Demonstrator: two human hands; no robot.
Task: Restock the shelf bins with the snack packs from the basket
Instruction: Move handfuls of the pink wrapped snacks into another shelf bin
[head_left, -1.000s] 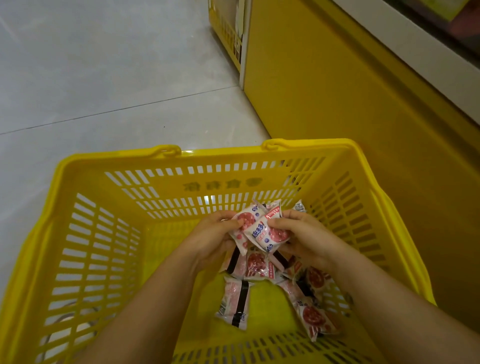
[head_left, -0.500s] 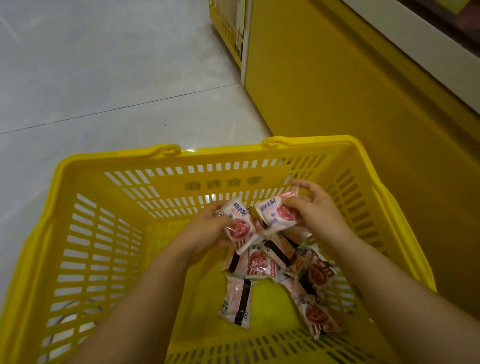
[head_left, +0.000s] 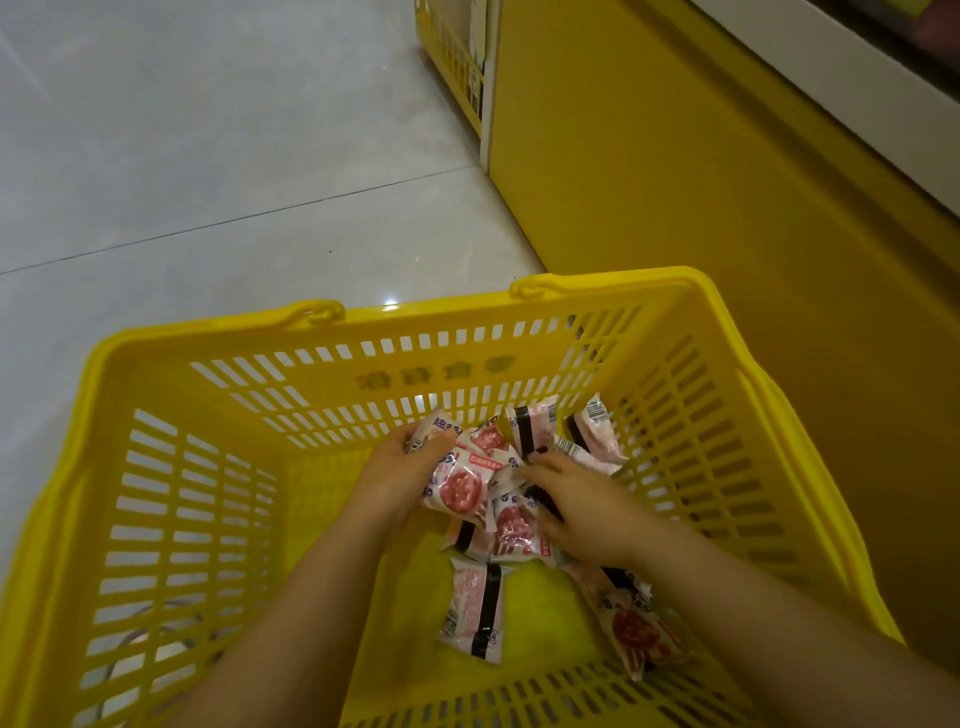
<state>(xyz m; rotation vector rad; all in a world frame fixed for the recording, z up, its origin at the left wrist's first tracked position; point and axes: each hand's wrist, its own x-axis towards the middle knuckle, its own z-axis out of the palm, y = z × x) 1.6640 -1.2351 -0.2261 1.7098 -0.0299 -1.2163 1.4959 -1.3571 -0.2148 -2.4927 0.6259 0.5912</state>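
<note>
While a loose snack pack (head_left: 475, 610) lies on the basket bottom nearer me than the fingers, my left hand (head_left: 400, 478) grips a bunch of packs (head_left: 460, 486), fingers curled round them. Just right of it the right hand (head_left: 576, 506) rests on the pile (head_left: 511, 532) — whether its bent fingers pinch anything, I cannot tell. Beyond those fingers more packs (head_left: 589, 431) lean against the yellow basket (head_left: 415, 312) wall — then grey floor (head_left: 208, 156).
</note>
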